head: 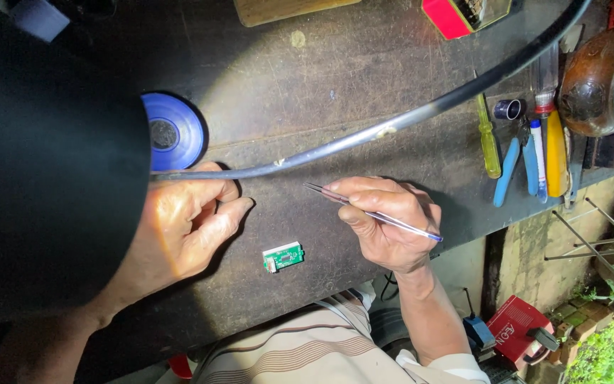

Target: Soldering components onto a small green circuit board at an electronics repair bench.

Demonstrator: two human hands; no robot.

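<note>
Lying on a dark, scuffed workbench [364, 64], a small green circuit board [283, 257] sits between the hands. The right hand [385, 220] grips tweezers [374, 215]; the left hand [193, 217] rests loosely curled beside a black cable [392, 124]. Blue tape [172, 131] and screwdrivers [527, 153] lie near the bench's edges.

Worn wood, bright metal, glossy plastic

Between the right hand's fingers [364, 206] the tweezers [385, 217] gleam as smooth polished metal; just below the left fingers [211, 220], a matt green circuit board [283, 257] lies on the dark, scuffed wooden surface [321, 85]; above them, a shiny blue plastic tape roll [182, 131].
</note>
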